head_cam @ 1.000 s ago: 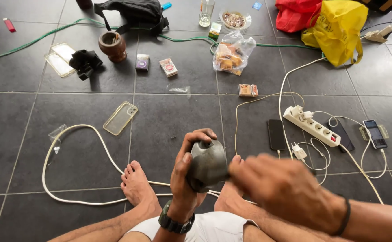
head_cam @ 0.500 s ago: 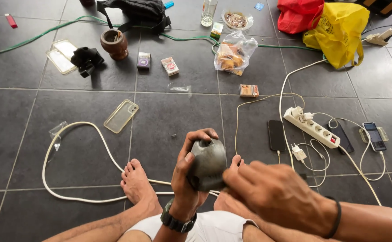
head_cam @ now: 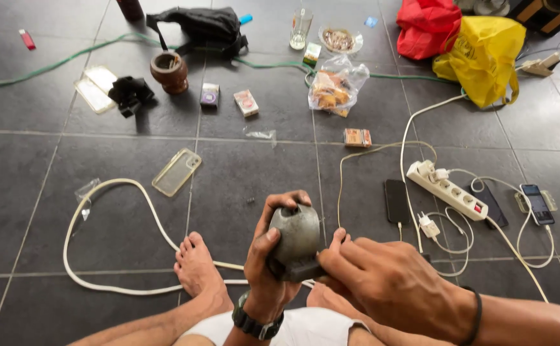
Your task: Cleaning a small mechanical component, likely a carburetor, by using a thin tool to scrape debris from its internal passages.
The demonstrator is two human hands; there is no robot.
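I sit on a dark tiled floor [head_cam: 49,192]. My left hand [head_cam: 268,263] wraps around a rounded grey object [head_cam: 294,236], held upright above my lap, with fingers curled over its top. My right hand [head_cam: 389,282] presses against the object's lower right side, where a darker flat base shows; whatever the fingers pinch there is hidden. A dark watch sits on my left wrist and a black band on my right. My bare left foot [head_cam: 196,266] rests on the tiles beside a thick white cable [head_cam: 132,192].
A white power strip [head_cam: 446,190] with chargers and phones [head_cam: 396,200] lies to the right. A clear phone case [head_cam: 177,172] lies left of centre. Further off are small boxes, a snack bag [head_cam: 333,90], a brown cup [head_cam: 170,70], a black bag, a red bag and a yellow one [head_cam: 485,54].
My right hand has slid slightly lower and closer against the object's base. The grey object stays in my left hand.
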